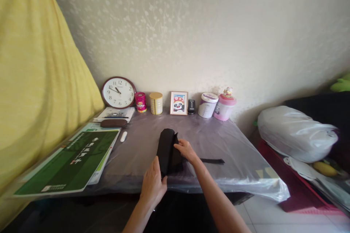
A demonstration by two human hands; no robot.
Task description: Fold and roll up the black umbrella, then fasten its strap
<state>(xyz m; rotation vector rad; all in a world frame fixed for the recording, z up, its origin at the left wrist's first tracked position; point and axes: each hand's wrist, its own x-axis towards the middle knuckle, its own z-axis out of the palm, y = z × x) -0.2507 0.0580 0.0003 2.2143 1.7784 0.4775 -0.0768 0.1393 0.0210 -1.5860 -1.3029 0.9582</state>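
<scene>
A black fabric roll (165,149) lies lengthwise near the front middle of the table, with a loose flap (176,160) open along its right side. My left hand (153,182) grips the roll's near left end, its thumb across the bottom. Higher up on the right, my right hand (186,150) pinches the edge of the flap between thumb and fingers. A narrow black strap (213,161) stretches out flat to the right, past my right forearm; the forearm hides whether it joins the roll.
A plastic-covered table (235,145) holds green books (71,164), a brown case (113,123) and a small white object (123,137) on the left. Along the wall stand a clock (119,93), tins, a framed panda picture (179,103) and tubs. A white bag (295,133) sits right.
</scene>
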